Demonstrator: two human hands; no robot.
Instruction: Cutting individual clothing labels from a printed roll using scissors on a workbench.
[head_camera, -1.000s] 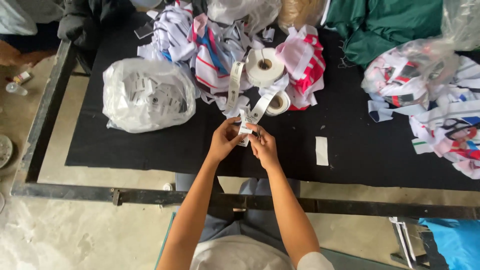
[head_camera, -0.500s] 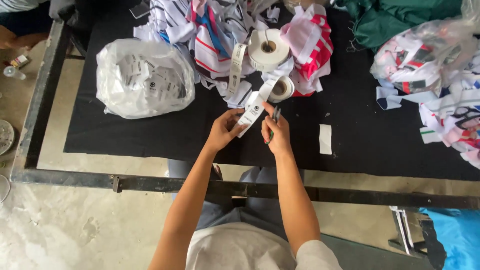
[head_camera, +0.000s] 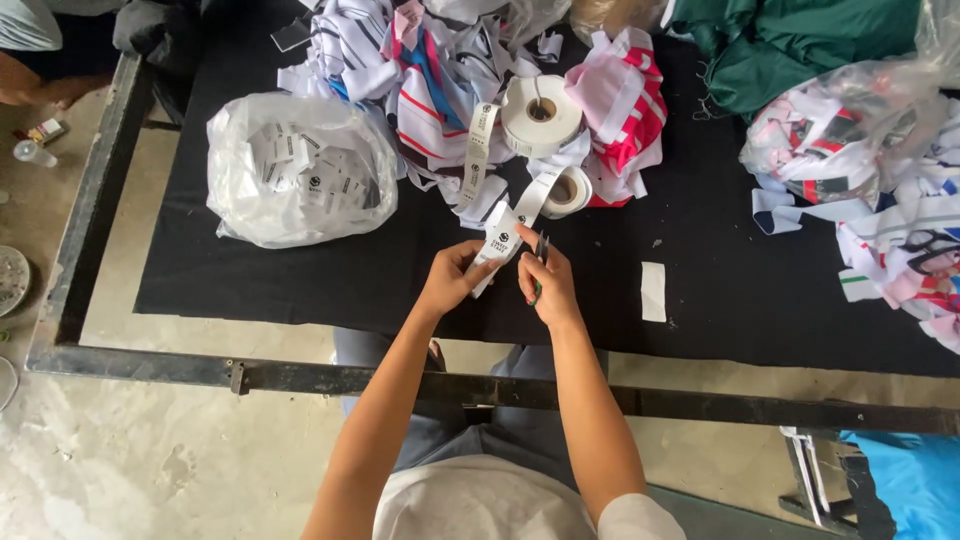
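I am pinching the free end of the white printed label ribbon (head_camera: 497, 247) between the fingers of my left hand (head_camera: 452, 281), while my right hand (head_camera: 548, 285) is closing around small dark-bladed snips (head_camera: 541, 252) set just right of the strip. Compared with a second ago, both hands are now working lower and nearer to me, and more ribbon is trailing from the smaller white roll (head_camera: 565, 190) lying beyond. I am judging the strip taut and placed for a cut, with one cut white label (head_camera: 652, 291) lying right on the black cloth table cover (head_camera: 300, 280).
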